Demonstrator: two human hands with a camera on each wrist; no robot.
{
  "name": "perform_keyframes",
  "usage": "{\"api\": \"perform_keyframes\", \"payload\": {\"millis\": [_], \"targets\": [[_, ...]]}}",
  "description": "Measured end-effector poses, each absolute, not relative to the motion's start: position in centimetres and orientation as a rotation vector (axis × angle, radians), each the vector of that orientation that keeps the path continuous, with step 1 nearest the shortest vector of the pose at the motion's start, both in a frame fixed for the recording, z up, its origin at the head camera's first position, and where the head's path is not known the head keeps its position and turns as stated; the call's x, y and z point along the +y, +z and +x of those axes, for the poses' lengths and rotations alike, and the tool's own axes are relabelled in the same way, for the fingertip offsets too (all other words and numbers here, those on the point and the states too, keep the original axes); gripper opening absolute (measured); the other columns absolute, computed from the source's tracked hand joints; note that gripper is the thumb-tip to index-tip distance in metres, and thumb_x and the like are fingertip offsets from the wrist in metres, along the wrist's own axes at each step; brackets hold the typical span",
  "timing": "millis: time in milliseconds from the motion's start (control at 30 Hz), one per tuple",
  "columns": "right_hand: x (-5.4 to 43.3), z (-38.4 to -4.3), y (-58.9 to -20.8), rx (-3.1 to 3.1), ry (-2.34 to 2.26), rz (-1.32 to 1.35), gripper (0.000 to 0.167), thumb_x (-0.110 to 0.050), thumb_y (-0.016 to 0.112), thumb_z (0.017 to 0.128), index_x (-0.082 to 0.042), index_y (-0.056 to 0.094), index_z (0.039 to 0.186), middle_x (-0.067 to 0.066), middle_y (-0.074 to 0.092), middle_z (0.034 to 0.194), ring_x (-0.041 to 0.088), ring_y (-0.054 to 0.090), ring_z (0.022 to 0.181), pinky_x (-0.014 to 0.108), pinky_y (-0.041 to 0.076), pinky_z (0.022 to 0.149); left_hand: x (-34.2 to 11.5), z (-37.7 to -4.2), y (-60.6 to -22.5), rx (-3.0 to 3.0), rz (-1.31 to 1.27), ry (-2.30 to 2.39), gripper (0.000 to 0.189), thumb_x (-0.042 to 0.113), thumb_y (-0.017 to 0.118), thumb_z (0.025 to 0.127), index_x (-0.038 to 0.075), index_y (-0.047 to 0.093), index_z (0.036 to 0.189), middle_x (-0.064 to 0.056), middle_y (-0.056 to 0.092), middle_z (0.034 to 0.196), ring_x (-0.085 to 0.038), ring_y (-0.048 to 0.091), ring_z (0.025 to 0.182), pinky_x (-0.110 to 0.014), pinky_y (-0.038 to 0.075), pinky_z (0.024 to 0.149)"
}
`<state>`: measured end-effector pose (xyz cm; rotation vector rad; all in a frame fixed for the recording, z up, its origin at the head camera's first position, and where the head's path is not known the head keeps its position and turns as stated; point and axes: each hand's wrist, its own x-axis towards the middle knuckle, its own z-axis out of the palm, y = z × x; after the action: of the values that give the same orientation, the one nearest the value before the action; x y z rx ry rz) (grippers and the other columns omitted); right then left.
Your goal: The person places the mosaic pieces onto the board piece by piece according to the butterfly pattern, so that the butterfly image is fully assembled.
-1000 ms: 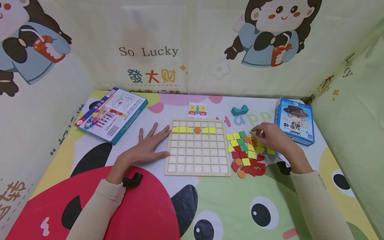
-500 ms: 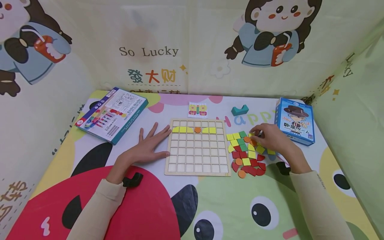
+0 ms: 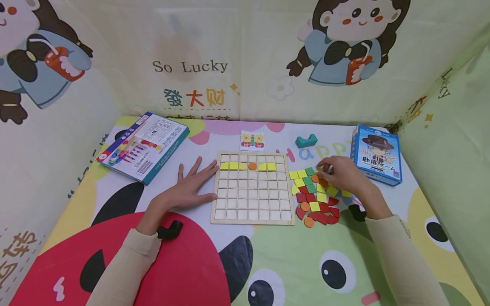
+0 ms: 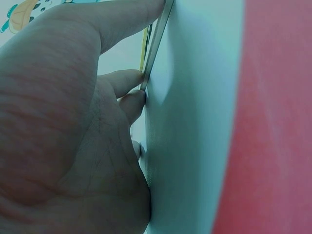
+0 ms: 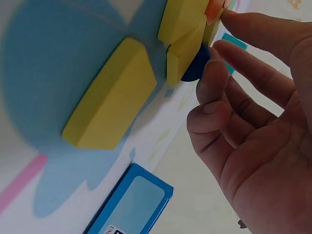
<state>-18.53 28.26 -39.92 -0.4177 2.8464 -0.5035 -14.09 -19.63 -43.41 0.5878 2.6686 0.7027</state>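
My left hand (image 3: 187,187) lies with fingers spread, its thumb and fingertips touching the left edge of the wooden grid board (image 3: 252,222). In the second row sit several yellow tiles (image 3: 231,166) and an orange disc (image 3: 252,166). Right of the board, my right hand (image 3: 346,174) bends over a pile of coloured tiles (image 3: 311,197). In the right wrist view, its thumb and index fingertips stand on either side of a yellow tile (image 5: 213,30), seemingly pinching it; the fingers partly hide it. A dark blue piece (image 5: 196,66) and a large yellow tile (image 5: 112,100) lie near that hand.
Behind the board lie a butterfly picture card (image 3: 252,140) and a teal notched block (image 3: 306,140). A flat game box (image 3: 143,146) lies at the left, and a blue card box (image 3: 377,155) at the right. Fabric walls rise behind the table.
My right hand has shifted slightly left and away from me over the far part of the pile. The left hand and the tiles on the board have stayed put.
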Motion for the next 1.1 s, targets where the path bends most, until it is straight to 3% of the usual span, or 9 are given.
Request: {"api": "perform_keyframes", "payload": {"millis": [500,767,1100], "targets": [[27.51,-18.81,-39.77,2.853,-0.566,-0.353,0.036,-0.011,0.072,0.099,-0.003,0.071,0.134,0.021,0.073,0.126,0.035,0.063,0.106,0.044,0.062,0.084,-19.61,-13.96,-43.27,2.669,0.581,0.705,0.099,0.059,0.072,0.090,0.027,0.022,0.171,-0.003,0.014,0.181,-0.039,-0.010,0.168,-0.077,-0.021,0.122],[28.00,-18.89,-40.05,2.847,-0.527,-0.349,0.041,-0.021,0.077,0.096,0.000,0.072,0.131,0.023,0.070,0.121,0.035,0.063,0.104,0.042,0.060,0.082,-19.57,-14.00,-43.29,2.668,0.587,0.710,0.099,0.058,0.071,0.091,0.027,0.022,0.171,-0.003,0.014,0.181,-0.039,-0.010,0.168,-0.077,-0.021,0.122],[27.97,-19.03,-40.19,2.852,-0.502,-0.387,0.038,-0.019,0.076,0.098,0.003,0.072,0.129,0.024,0.070,0.121,0.038,0.064,0.110,0.051,0.061,0.090,-19.60,-14.07,-43.42,2.673,0.592,0.699,0.098,0.058,0.071,0.091,0.026,0.023,0.170,-0.003,0.015,0.181,-0.039,-0.010,0.168,-0.077,-0.021,0.122]]}}
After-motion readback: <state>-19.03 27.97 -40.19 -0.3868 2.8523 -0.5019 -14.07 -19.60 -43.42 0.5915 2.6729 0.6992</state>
